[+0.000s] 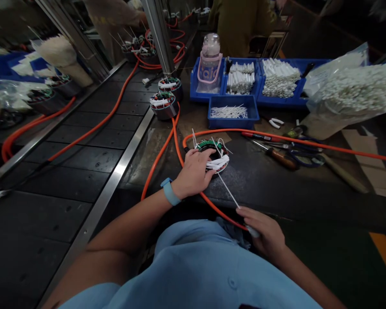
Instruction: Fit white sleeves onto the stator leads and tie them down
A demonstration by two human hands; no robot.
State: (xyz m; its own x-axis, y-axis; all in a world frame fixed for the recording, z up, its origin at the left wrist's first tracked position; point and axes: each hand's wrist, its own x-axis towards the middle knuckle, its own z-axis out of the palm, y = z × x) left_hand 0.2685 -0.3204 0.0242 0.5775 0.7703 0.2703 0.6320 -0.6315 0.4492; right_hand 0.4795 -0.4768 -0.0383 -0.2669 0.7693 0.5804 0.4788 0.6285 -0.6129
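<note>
A motor stator, ring-shaped with green inside and white sleeving along its near rim, sits on the dark workbench. My left hand grips its left and near side, thumb and fingers around the rim. From the near edge a thin white cable tie runs taut down to the right. Its far end is pinched in my right hand, close to my body. A pale object shows under the right fingers; I cannot make out what it is. Other thin white ties stick up from the stator.
Blue bins hold a bottle, white sleeves and white ties. An orange cable crosses the bench past a screwdriver and pliers. Two more stators stand at the conveyor's edge. People stand beyond.
</note>
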